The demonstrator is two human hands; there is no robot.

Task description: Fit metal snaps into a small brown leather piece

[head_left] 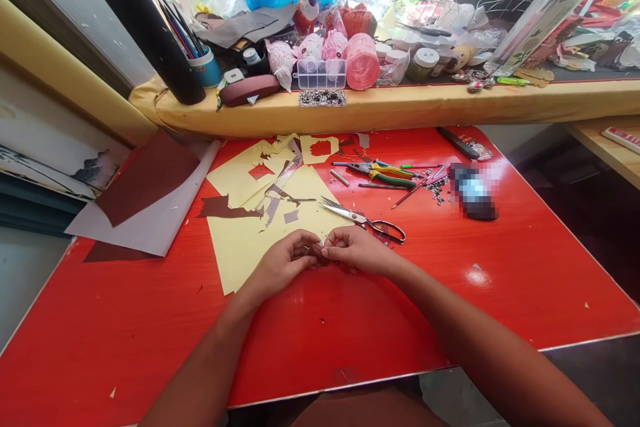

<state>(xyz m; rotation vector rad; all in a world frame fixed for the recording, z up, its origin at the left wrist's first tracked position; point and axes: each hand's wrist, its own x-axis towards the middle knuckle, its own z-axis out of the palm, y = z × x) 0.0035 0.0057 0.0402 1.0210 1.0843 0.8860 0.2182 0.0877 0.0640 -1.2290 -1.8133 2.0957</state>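
Note:
Near the middle of the red table [380, 320], my left hand [287, 260] and my right hand [357, 250] meet at a small dark brown piece [318, 252]. Fingers of both hands pinch it from either side, and parts of it are hidden behind them. Scissors [360, 217] lie just beyond my right hand, blades pointing left. Yellow paper sheets [227, 257] are spread beyond my left hand, with brown scraps [225, 207] and grey scraps [291, 216] on them.
Pliers [383, 173], pencils and small metal bits [439, 190] lie at the back right, beside a blurred dark object [475, 193]. Large brown [150, 177] and white sheets [133, 237] are at the left. A cluttered ledge [400, 107] runs along the back.

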